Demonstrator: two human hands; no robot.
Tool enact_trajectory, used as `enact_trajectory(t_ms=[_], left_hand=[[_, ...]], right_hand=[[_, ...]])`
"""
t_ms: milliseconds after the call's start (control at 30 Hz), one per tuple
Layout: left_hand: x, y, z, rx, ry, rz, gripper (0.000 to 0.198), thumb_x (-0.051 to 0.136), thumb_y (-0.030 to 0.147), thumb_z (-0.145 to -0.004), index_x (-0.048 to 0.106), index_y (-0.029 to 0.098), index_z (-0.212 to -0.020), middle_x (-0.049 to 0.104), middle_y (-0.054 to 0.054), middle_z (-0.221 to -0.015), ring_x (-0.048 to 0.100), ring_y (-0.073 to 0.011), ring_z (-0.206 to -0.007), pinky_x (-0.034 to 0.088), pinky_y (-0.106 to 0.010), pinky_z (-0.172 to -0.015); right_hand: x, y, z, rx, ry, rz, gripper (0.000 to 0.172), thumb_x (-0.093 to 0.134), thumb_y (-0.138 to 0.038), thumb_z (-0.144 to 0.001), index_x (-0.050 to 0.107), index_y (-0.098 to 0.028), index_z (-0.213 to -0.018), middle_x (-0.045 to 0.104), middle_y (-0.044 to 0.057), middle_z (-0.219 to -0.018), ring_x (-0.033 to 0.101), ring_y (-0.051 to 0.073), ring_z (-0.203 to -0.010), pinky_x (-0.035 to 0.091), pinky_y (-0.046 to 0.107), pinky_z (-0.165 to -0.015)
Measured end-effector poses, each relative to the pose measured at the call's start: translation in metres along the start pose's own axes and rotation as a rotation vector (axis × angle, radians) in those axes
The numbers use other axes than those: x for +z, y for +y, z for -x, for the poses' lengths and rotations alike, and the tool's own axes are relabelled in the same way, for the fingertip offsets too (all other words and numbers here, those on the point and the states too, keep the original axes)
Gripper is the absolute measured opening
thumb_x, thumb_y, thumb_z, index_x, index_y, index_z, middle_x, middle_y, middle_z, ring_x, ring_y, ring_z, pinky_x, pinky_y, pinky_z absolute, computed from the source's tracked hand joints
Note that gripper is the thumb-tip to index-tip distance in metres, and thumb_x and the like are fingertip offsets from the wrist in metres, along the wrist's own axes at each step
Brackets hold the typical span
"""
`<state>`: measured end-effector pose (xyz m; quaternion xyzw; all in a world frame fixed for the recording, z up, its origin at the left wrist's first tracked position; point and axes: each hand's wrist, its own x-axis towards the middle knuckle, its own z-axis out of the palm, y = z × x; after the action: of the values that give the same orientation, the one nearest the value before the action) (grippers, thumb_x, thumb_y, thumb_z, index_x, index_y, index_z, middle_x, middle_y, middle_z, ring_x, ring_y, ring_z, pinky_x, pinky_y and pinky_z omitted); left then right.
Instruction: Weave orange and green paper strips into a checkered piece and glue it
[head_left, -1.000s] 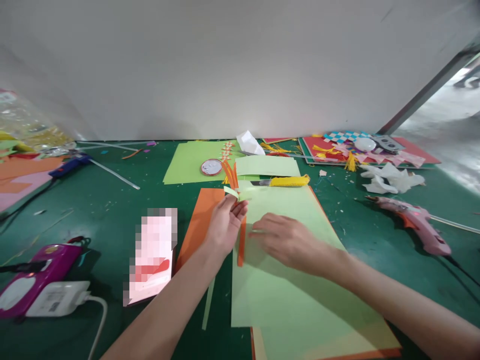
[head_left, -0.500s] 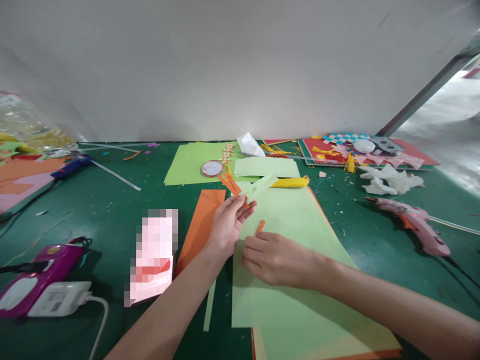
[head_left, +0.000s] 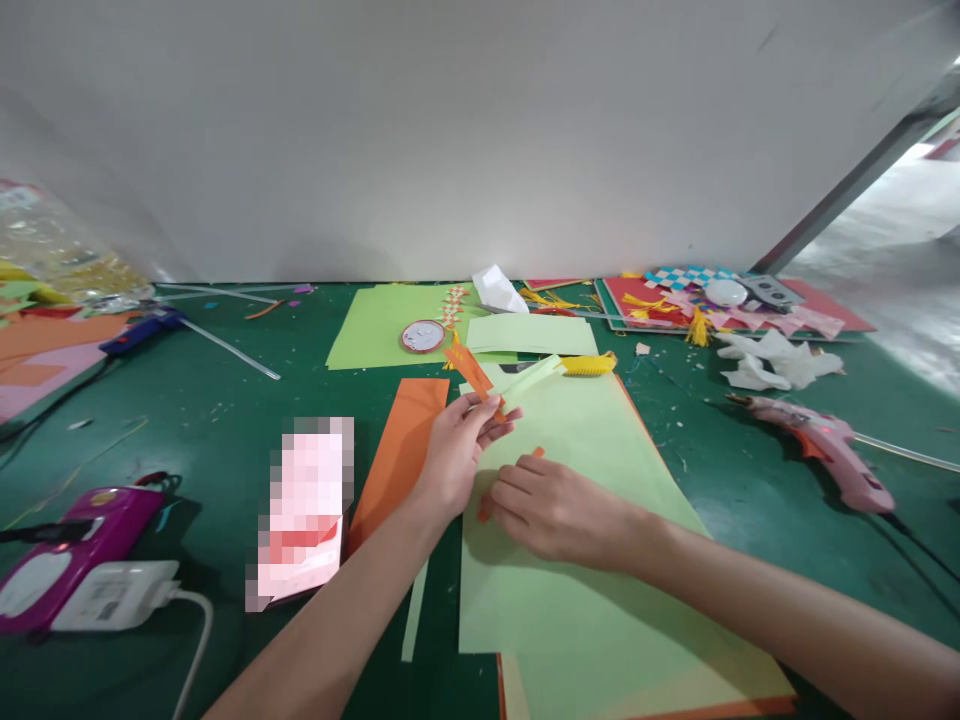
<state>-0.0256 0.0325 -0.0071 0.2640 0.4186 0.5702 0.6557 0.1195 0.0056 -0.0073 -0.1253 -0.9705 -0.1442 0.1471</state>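
My left hand (head_left: 461,440) pinches crossed paper strips between thumb and fingers: orange strips (head_left: 471,372) lean up to the left, pale green strips (head_left: 536,374) up to the right. Close by on the right, my right hand (head_left: 540,505) is closed, knuckles up, on another orange strip whose ends (head_left: 538,453) stick out past the fingers. Both hands are over a stack of pale green paper (head_left: 585,610), with orange sheets showing at its edges. A yellow utility knife (head_left: 589,366) lies at the stack's far end.
An orange paper piece (head_left: 400,450), a blurred-out phone (head_left: 307,510) and a purple power socket (head_left: 75,550) lie to the left. A pink glue gun (head_left: 825,450) is at right. Green sheets (head_left: 367,330), a small round tin (head_left: 423,336) and crumpled tissue (head_left: 780,360) sit farther back.
The strips in my left hand have turned slightly, and the green ones look narrower. My right hand has shifted a little to the right with its orange strip.
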Motion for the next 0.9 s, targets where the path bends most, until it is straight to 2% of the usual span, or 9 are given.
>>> enact_trajectory(t_ms=[133, 200, 267, 400, 533, 600, 700, 800, 900], left_hand=[[0.002, -0.001, 0.003, 0.014, -0.029, -0.174, 0.018, 0.075, 0.027, -0.074, 0.062, 0.015, -0.075, 0.062, -0.001, -0.079, 0.071, -0.0192, -0.082, 0.053, -0.031, -0.079], [0.002, -0.003, 0.004, 0.035, -0.053, -0.297, 0.019, 0.073, 0.032, -0.076, 0.063, 0.016, -0.077, 0.063, -0.001, -0.076, 0.07, -0.0187, -0.077, 0.053, -0.03, -0.077], [0.002, -0.005, 0.004, 0.053, -0.082, -0.394, 0.02, 0.07, 0.035, -0.078, 0.062, 0.017, -0.078, 0.064, -0.001, -0.073, 0.069, -0.0178, -0.073, 0.052, -0.028, -0.074], [0.0, -0.008, 0.005, 0.075, -0.114, -0.524, 0.021, 0.064, 0.038, -0.082, 0.061, 0.018, -0.078, 0.063, 0.0, -0.072, 0.063, -0.014, -0.066, 0.047, -0.023, -0.064], [0.0, -0.007, 0.008, 0.158, -0.154, -0.659, 0.025, 0.059, 0.039, -0.084, 0.057, 0.018, -0.069, 0.053, 0.004, -0.058, 0.052, -0.0114, -0.057, 0.038, -0.02, -0.054], [0.002, -0.006, 0.01, 0.173, -0.178, -0.661, 0.023, 0.057, 0.037, -0.086, 0.059, 0.019, -0.071, 0.057, 0.002, -0.064, 0.055, -0.0127, -0.062, 0.043, -0.02, -0.059], [0.004, -0.005, 0.011, 0.16, -0.175, -0.628, 0.022, 0.054, 0.038, -0.087, 0.06, 0.02, -0.075, 0.059, 0.0, -0.074, 0.057, -0.0143, -0.071, 0.049, -0.022, -0.068], [0.006, -0.005, 0.012, 0.175, -0.167, -0.626, 0.025, 0.053, 0.041, -0.087, 0.058, 0.021, -0.073, 0.053, 0.002, -0.071, 0.053, -0.0135, -0.068, 0.05, -0.022, -0.067], [0.008, -0.005, 0.014, 0.185, -0.178, -0.674, 0.025, 0.053, 0.04, -0.088, 0.057, 0.021, -0.073, 0.051, 0.003, -0.068, 0.05, -0.0124, -0.065, 0.047, -0.02, -0.066]], right_hand=[[0.003, -0.002, 0.005, 0.063, 0.033, -0.072, 0.026, 0.044, -0.005, -0.09, 0.059, -0.015, -0.071, 0.057, 0.004, -0.073, 0.05, 0.016, -0.067, 0.035, 0.032, -0.056], [0.0, -0.006, 0.006, 0.138, 0.035, -0.208, 0.028, 0.042, -0.004, -0.089, 0.058, -0.014, -0.069, 0.056, 0.004, -0.072, 0.047, 0.015, -0.065, 0.037, 0.03, -0.057], [-0.008, -0.011, 0.005, 0.252, 0.063, -0.446, 0.025, 0.041, -0.004, -0.086, 0.058, -0.014, -0.07, 0.055, 0.005, -0.074, 0.045, 0.014, -0.064, 0.038, 0.028, -0.056], [-0.032, -0.01, -0.003, 0.601, 0.182, -1.051, 0.019, 0.043, -0.001, -0.072, 0.055, -0.016, -0.071, 0.053, 0.002, -0.075, 0.047, 0.011, -0.065, 0.038, 0.023, -0.056], [-0.045, 0.013, -0.009, 1.006, 0.148, -1.545, 0.018, 0.039, -0.008, -0.074, 0.053, -0.018, -0.073, 0.045, -0.003, -0.06, 0.039, 0.008, -0.051, 0.031, 0.021, -0.047], [-0.042, 0.027, -0.007, 1.092, 0.181, -1.594, 0.017, 0.039, -0.013, -0.08, 0.054, -0.018, -0.074, 0.049, -0.003, -0.062, 0.04, 0.008, -0.049, 0.032, 0.022, -0.047], [-0.029, 0.044, 0.002, 1.166, 0.167, -1.442, 0.02, 0.04, -0.021, -0.085, 0.059, -0.019, -0.083, 0.053, -0.003, -0.059, 0.042, 0.008, -0.046, 0.034, 0.023, -0.047], [-0.018, 0.05, 0.011, 1.22, 0.135, -1.276, 0.019, 0.046, -0.026, -0.086, 0.064, -0.02, -0.089, 0.05, -0.005, -0.053, 0.038, 0.008, -0.043, 0.029, 0.022, -0.042], [-0.014, 0.051, 0.014, 1.223, 0.13, -1.224, 0.018, 0.055, -0.033, -0.084, 0.065, -0.019, -0.087, 0.046, -0.007, -0.049, 0.035, 0.007, -0.041, 0.025, 0.021, -0.04]])
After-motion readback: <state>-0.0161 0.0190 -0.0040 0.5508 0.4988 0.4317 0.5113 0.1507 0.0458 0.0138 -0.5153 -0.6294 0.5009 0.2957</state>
